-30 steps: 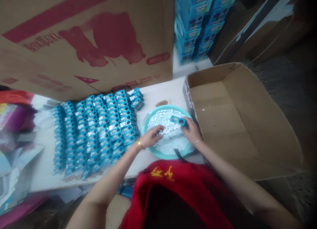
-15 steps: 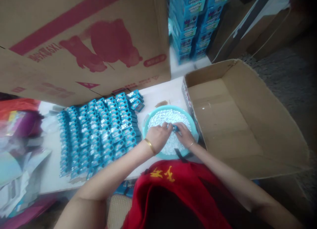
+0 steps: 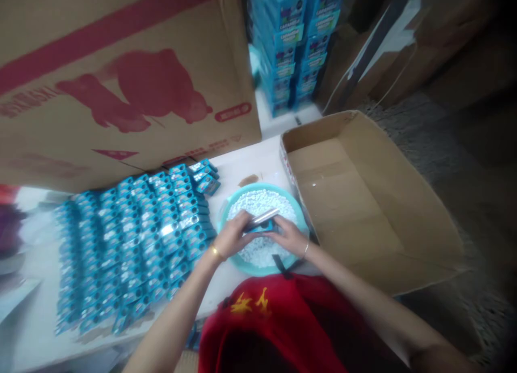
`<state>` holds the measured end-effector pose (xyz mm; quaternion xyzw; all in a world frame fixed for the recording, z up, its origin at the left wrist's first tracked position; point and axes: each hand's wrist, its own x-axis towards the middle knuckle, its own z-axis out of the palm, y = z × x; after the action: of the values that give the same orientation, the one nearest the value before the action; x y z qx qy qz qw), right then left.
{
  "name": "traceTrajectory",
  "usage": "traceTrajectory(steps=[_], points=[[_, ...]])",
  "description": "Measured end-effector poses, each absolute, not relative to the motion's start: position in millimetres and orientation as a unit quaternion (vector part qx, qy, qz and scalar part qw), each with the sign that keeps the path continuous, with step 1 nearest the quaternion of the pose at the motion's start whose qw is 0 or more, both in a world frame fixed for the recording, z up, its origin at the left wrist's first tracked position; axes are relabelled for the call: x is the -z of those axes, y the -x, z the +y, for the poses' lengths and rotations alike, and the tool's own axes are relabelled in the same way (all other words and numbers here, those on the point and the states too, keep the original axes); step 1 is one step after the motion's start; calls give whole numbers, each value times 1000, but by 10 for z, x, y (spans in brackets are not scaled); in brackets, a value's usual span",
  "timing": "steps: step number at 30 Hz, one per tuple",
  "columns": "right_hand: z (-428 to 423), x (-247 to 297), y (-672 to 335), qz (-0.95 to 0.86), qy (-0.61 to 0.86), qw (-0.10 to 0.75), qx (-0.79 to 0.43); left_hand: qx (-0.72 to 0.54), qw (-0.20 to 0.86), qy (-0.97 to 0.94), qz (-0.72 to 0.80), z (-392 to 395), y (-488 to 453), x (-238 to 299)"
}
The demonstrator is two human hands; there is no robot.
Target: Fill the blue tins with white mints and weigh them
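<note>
Over a turquoise basin (image 3: 301, 211) of white pellets (image 3: 258, 198), the left hand (image 3: 232, 236) and right hand (image 3: 291, 237) share a small blue box (image 3: 264, 226) — each grip pinching one end. Rows of similar boxes (image 3: 133, 244) cover the desk (image 3: 232, 166) leftward — an open cardboard carton (image 3: 335, 184) sits right.

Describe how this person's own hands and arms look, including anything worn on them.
Both hands are gloveless and both forearms sleeveless. The left hand has a gold-coloured bracelet at its wrist; the right hand has a thin, pale bracelet. No markings or cables show on either arm.
</note>
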<state>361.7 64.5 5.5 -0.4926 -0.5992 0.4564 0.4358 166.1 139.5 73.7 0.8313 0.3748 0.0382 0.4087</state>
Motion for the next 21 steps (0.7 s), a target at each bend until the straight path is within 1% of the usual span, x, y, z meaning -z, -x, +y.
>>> traceTrajectory(steps=[2, 4, 5, 6, 7, 8, 10, 13, 15, 17, 20, 21], points=[[827, 0, -3875, -582, 533, 459, -408, -60, 402, -818, 407, 1409, -1655, -734], [1058, 214, -4262, -503, 634, 494, -317, -78, 396, -798, 448, 1424, -1637, -734], [1178, 373, -4476, -454, 692, 499, -257, -85, 392, -787, 468, 1428, -1627, -729], [1291, 557, -4684, -425, 737, 480, -214, -94, 388, -777, 487, 1426, -1618, -721], [1391, 752, -4870, -421, 769, 441, -195, -101, 383, -768, 503, 1419, -1611, -709], [1472, 946, -5025, -438, 783, 394, -199, -107, 381, -761, 514, 1407, -1607, -694], [1568, 1286, -5220, -458, 779, 364, -227, -112, 380, -751, 528, 1371, -1605, -656], [1575, 1590, -5285, -475, 759, 356, -268, -104, 382, -742, 541, 1304, -1615, -578], [1539, 1632, -5249, -470, 753, 366, -280, -104, 379, -738, 548, 1264, -1625, -516], [1505, 1525, -5168, -455, 752, 385, -282, -107, 376, -735, 554, 1244, -1635, -457], [1449, 1039, -4898, -423, 741, 444, -272, -113, 368, -731, 563, 1273, -1642, -400], [1422, 799, -4755, -406, 719, 496, -268, -118, 363, -731, 566, 1295, -1646, -394]])
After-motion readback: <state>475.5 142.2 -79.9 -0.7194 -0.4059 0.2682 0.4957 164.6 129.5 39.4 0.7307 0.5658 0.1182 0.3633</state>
